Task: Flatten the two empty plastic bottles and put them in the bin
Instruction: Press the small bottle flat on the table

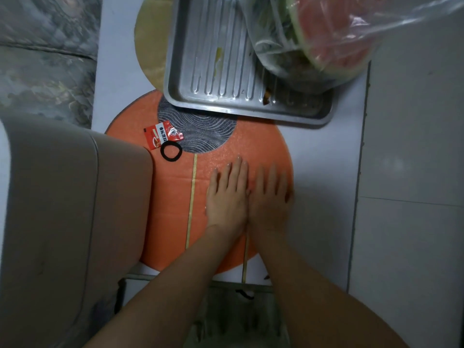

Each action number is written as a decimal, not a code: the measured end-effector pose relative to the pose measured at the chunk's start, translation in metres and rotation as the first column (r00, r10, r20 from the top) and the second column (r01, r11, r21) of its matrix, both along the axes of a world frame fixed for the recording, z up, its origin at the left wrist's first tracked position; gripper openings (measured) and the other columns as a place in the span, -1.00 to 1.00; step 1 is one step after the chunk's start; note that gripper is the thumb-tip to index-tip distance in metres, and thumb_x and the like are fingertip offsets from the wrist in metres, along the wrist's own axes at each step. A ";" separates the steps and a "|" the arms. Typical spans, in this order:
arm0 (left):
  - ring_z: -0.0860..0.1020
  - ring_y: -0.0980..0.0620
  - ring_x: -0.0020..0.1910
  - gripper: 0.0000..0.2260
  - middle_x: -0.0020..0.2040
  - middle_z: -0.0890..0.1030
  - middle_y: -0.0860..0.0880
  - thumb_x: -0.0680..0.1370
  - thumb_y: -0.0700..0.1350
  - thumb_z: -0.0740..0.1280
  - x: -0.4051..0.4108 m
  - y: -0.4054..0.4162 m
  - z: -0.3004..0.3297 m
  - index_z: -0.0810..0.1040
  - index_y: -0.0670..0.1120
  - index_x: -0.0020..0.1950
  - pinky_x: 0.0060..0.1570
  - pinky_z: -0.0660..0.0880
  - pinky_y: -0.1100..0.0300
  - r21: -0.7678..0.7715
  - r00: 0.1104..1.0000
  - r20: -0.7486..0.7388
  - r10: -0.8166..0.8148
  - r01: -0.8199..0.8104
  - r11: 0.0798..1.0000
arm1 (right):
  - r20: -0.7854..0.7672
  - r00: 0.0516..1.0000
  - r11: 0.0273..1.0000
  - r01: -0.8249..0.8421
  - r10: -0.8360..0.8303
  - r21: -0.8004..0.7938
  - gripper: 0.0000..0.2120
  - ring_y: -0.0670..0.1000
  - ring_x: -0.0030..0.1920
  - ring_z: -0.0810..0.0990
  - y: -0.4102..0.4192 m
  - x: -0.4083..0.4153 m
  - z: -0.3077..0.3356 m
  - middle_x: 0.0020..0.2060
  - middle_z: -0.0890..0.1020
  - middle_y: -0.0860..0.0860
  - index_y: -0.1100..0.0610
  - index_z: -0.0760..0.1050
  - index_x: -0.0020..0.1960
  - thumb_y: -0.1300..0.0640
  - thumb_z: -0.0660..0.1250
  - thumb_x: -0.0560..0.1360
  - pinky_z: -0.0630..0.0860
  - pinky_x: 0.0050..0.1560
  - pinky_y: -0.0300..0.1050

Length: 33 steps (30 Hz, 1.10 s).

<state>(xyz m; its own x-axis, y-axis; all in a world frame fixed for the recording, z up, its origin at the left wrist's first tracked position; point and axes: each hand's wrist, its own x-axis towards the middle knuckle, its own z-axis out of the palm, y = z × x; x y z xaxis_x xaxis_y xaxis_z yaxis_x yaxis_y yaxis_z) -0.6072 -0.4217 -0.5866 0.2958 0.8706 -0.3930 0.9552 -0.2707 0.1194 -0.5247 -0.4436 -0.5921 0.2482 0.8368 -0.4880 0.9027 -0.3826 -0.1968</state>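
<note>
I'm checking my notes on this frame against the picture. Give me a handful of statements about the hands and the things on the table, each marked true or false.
1. Both hands lie flat, palms down, side by side on the orange mat. True: left hand, right hand.
2. A bottle shows clearly between the hands. False: no bottle can be made out; whatever is under the palms is hidden.
3. A black hair tie lies next to a red sachet. True.
4. The metal tray sits nearer the person than the hands. False: it lies beyond them, overlapping the mat's far edge.
5. The plastic bag rests on the floor. False: it sits on the tray's right part.
</note>
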 end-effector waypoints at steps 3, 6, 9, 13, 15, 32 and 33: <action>-0.02 -0.05 0.55 -0.48 0.58 -0.05 -0.05 0.59 0.04 -0.22 0.001 0.001 0.003 -0.16 -0.09 0.53 0.38 -0.38 -0.03 0.031 1.000 -0.004 0.008 -0.008 0.999 | 0.021 1.000 0.999 0.002 -0.003 0.047 -0.43 0.19 0.52 0.00 -0.002 0.003 -0.001 0.54 0.01 0.12 0.06 -0.05 0.52 -0.06 -0.01 0.57 0.08 0.43 0.20; -0.02 -0.05 0.55 -0.49 0.58 -0.05 -0.06 0.61 0.05 -0.18 0.000 0.000 0.008 -0.14 -0.09 0.54 0.38 -0.39 -0.05 0.054 1.000 -0.010 -0.020 0.020 0.998 | -0.054 0.997 0.989 0.062 -0.055 0.136 -0.48 0.13 0.50 0.09 -0.004 0.009 0.003 0.52 0.14 0.09 0.09 0.09 0.50 0.00 0.03 0.57 0.14 0.43 0.13; -0.06 -0.05 0.55 -0.48 0.58 -0.10 -0.07 0.64 0.04 -0.12 -0.001 -0.003 0.011 -0.21 -0.10 0.53 0.35 -0.42 -0.06 0.077 0.998 -0.043 -0.049 0.052 0.996 | -0.212 0.952 0.928 0.270 -0.218 0.256 -0.55 0.18 0.36 0.37 0.004 0.018 0.011 0.39 0.41 0.14 0.17 0.30 0.40 0.05 0.00 0.57 0.37 0.31 0.15; -0.11 -0.05 0.55 -0.48 0.58 -0.15 -0.08 0.64 0.03 -0.14 0.000 -0.004 0.012 -0.26 -0.12 0.52 0.33 -0.46 -0.08 0.098 0.996 -0.052 -0.073 0.078 0.992 | -0.022 0.999 0.960 0.041 -0.037 0.279 -0.56 0.20 0.37 0.35 0.015 0.021 0.007 0.39 0.38 0.20 0.15 0.24 0.42 0.03 0.00 0.59 0.35 0.30 0.14; -0.10 -0.04 0.55 -0.49 0.58 -0.12 -0.08 0.64 0.02 -0.13 -0.002 -0.004 0.015 -0.20 -0.11 0.53 0.37 -0.42 -0.05 0.082 1.000 -0.003 -0.029 0.029 0.996 | 0.044 0.998 0.973 -0.047 0.038 0.228 -0.53 0.20 0.44 0.26 0.011 0.018 -0.001 0.45 0.29 0.20 0.13 0.19 0.46 0.00 -0.04 0.59 0.29 0.33 0.12; 0.22 -0.15 0.49 -0.46 0.54 0.19 -0.13 0.54 -0.01 0.02 0.009 0.018 -0.005 0.13 -0.07 0.53 0.41 0.00 -0.23 -0.015 0.998 -0.021 -0.055 0.055 0.998 | 0.191 0.980 0.986 -0.085 0.057 0.142 -0.54 0.29 0.23 0.53 0.020 0.010 -0.003 0.25 0.53 0.30 0.23 0.43 0.32 0.08 0.23 0.47 0.55 0.04 0.31; 0.22 -0.15 0.49 -0.45 0.54 0.18 -0.13 0.53 -0.02 0.05 0.009 0.018 -0.007 0.13 -0.07 0.53 0.41 -0.01 -0.23 -0.026 0.997 -0.032 -0.066 0.065 0.998 | 0.207 0.977 0.986 -0.087 0.056 0.144 -0.55 0.28 0.21 0.55 0.021 0.009 -0.004 0.23 0.54 0.30 0.24 0.45 0.30 0.09 0.23 0.46 0.56 0.02 0.30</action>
<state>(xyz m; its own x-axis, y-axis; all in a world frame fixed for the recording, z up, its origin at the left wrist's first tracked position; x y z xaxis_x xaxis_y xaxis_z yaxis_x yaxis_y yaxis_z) -0.5986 -0.4036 -0.5936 0.3381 0.8398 -0.4247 0.9392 -0.3299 0.0954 -0.5158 -0.4229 -0.5956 0.2651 0.9163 -0.3002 0.9537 -0.2951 -0.0583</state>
